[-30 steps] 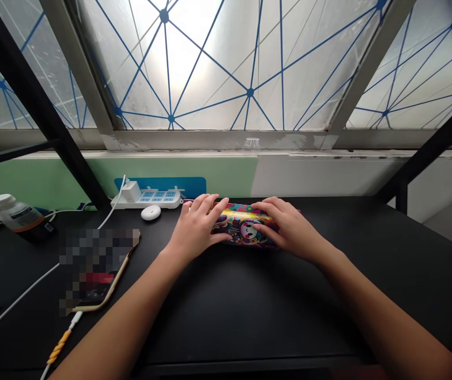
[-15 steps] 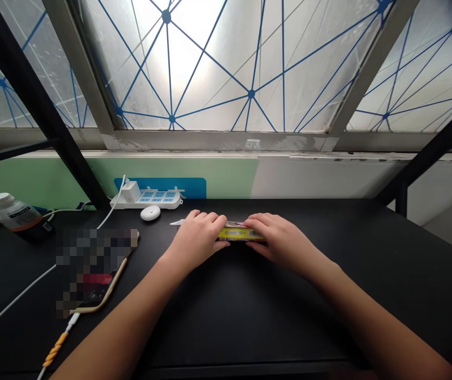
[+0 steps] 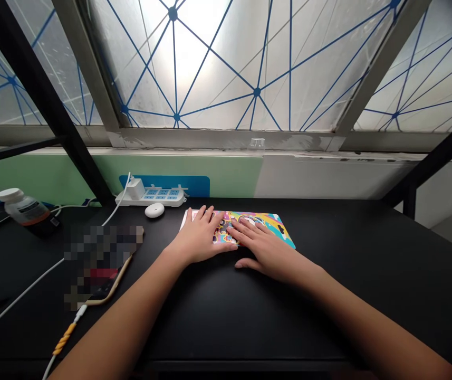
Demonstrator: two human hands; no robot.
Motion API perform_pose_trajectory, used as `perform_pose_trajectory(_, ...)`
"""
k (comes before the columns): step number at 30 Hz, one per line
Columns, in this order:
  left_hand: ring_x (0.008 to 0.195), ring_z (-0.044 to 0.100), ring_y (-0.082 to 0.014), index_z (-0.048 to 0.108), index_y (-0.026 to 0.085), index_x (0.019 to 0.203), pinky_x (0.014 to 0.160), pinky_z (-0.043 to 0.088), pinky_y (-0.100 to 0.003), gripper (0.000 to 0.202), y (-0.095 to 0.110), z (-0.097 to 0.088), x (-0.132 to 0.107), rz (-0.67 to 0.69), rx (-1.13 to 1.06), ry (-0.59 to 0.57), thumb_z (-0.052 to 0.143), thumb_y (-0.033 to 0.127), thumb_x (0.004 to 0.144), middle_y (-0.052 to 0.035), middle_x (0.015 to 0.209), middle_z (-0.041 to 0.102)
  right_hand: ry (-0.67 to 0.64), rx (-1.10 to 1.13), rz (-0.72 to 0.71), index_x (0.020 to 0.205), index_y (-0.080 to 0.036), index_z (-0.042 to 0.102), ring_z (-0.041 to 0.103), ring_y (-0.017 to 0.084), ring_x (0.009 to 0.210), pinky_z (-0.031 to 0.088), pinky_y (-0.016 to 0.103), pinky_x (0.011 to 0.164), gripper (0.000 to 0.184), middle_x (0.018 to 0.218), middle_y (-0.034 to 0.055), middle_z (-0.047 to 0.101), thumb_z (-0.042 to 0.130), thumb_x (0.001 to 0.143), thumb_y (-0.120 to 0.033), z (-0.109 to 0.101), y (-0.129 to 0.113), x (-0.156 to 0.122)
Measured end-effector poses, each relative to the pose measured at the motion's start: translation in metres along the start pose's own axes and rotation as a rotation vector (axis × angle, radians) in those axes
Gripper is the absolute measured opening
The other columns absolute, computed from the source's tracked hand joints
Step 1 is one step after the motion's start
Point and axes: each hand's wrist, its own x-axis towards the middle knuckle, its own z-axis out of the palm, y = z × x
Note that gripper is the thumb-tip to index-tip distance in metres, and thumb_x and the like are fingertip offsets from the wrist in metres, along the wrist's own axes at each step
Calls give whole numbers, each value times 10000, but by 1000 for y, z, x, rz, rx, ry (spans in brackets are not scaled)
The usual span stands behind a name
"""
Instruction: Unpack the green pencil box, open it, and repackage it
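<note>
A flat, brightly printed sheet or booklet [image 3: 279,226] with cartoon patterns in yellow, pink and turquoise lies near the back of the black desk [image 3: 226,322]. I cannot tell which of the two it is. My left hand [image 3: 198,236] rests on its left part, fingers spread and palm down. Across its middle lies my right hand [image 3: 267,250], also flat, with the thumb held apart over the desk. Neither hand grips anything. The fingers and palms cover much of the print.
Left of my hands are a white power strip [image 3: 162,198] with a plug, a small white rounded case [image 3: 154,210], a bottle [image 3: 28,211] and a blurred-out tablet-like device [image 3: 118,272] on a cable [image 3: 64,339]. Black metal bars [image 3: 57,119] slant up at the sides. Behind is a window [image 3: 218,58].
The printed item stood on edge between my hands, gripped at both ends. Now it lies flat, its colourful face up, and my fingers have let go and spread over it. The view shifted slightly.
</note>
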Motion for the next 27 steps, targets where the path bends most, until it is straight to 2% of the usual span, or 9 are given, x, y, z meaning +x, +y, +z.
perform_pose_trajectory(3, 1498, 199, -411, 346, 218, 1531, 1136, 138, -681, 939, -4, 3, 1, -39, -19, -76, 368, 846, 833, -192, 1618, 284, -54, 61, 9, 1559, -301, 307, 223, 334, 1495, 250, 586, 1191, 774, 1608, 79, 313, 554, 906, -636, -9, 4, -2)
perform_pose_trajectory(8, 1489, 231, -405, 365, 217, 1521, 1138, 144, -682, 935, -3, -2, 0, -60, -41, -76, 401, 839, 822, -177, 1611, 309, -120, 155, 67, 1523, -364, 357, 277, 329, 1479, 293, 566, 1179, 696, 1609, 19, 304, 548, 911, -634, -26, 22, -15)
perform_pose_trajectory(14, 1497, 215, -388, 345, 241, 1530, 1146, 139, -679, 952, -6, -2, -1, -88, -68, -102, 411, 854, 804, -155, 1626, 284, -115, 169, 221, 1264, -368, 686, 557, 346, 1297, 506, 488, 1027, 484, 1380, 1, 626, 574, 882, -643, -40, 52, -32)
perform_pose_trajectory(16, 1502, 201, -382, 337, 243, 1535, 1150, 128, -677, 946, -7, -1, 0, -84, -58, -103, 391, 851, 813, -154, 1629, 274, -111, 119, 301, 1153, -369, 749, 660, 351, 1158, 565, 485, 926, 449, 1276, 8, 700, 573, 867, -667, -43, 53, -33)
perform_pose_trajectory(18, 1508, 177, -387, 318, 234, 1547, 1147, 112, -688, 965, -6, 0, -1, -79, -55, -111, 369, 859, 814, -161, 1635, 252, -75, 31, 303, 1112, -341, 768, 693, 360, 1086, 572, 509, 889, 453, 1206, 43, 736, 554, 881, -667, -42, 47, -28)
perform_pose_trajectory(20, 1511, 154, -398, 278, 231, 1566, 1139, 100, -704, 997, -6, 0, -1, -80, -66, -120, 357, 872, 807, -167, 1643, 220, 9, -60, 220, 1178, -295, 740, 649, 385, 1159, 527, 561, 947, 500, 1252, 99, 710, 543, 895, -657, -33, 33, -18)
perform_pose_trajectory(22, 1517, 130, -396, 227, 245, 1583, 1137, 94, -708, 1006, -5, 0, -1, -87, -78, -122, 354, 873, 806, -163, 1651, 190, 77, -86, 99, 1358, -262, 618, 519, 388, 1324, 442, 591, 1052, 616, 1436, 139, 573, 545, 894, -660, -18, 14, -4)
perform_pose_trajectory(25, 1528, 93, -371, 170, 252, 1595, 1146, 85, -692, 988, -6, 0, -1, -97, -79, -117, 353, 847, 828, -168, 1655, 170, 68, -53, -9, 1553, -255, 336, 266, 362, 1482, 302, 604, 1158, 857, 1611, 128, 313, 544, 861, -714, 3, -8, 12)
perform_pose_trajectory(27, 1530, 81, -366, 165, 231, 1597, 1148, 77, -689, 979, -7, 1, -2, -101, -84, -123, 351, 828, 844, -182, 1653, 160, 36, -39, -21, 1579, -259, 257, 193, 349, 1503, 252, 614, 1179, 897, 1624, 117, 274, 530, 861, -723, 9, -14, 16)
